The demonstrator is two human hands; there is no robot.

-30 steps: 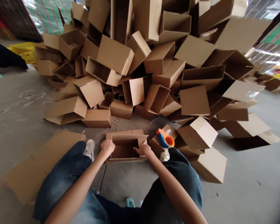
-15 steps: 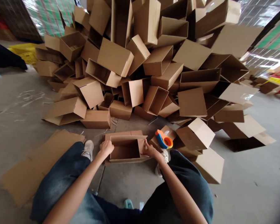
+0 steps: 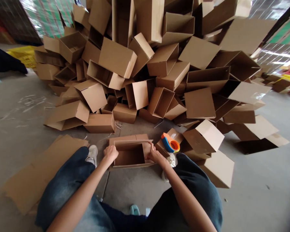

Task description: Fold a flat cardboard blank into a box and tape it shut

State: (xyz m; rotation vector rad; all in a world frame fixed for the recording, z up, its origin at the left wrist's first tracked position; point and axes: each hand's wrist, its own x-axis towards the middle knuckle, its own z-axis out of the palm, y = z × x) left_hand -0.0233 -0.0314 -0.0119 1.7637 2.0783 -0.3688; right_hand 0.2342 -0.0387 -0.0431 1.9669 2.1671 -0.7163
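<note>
Seeing from the left, a co-worker's dark clothes (image 3: 6,62) are at far edge, w/ a yellow item (image 3: 21,54) behind them. A flat cardboard sheet (image 3: 38,170) lies on the concrete floor (image 3: 21,129), just beside the L knee (image 3: 62,180). The open box (image 3: 129,154) sits on the floor between both knees, at foot of the box pile (image 3: 135,71). The L hand (image 3: 110,153) is closed on the box's left edge, fingers curled over the rim, and the R hand (image 3: 155,154) grips the right edge in same way. Thin cardboard can slip from the fingers if grip is only at the rim, and then the box may twist out of square. Just right of the R hand, a tape dispenser (image 3: 170,143), orange and blue, rests on a tilted box (image 3: 166,143), so a careless move of the R wrist could knock it down. Further right, loose boxes (image 3: 203,137) lean close to the R knee (image 3: 195,193), and approx any bump may make them slide toward the hands.
</note>
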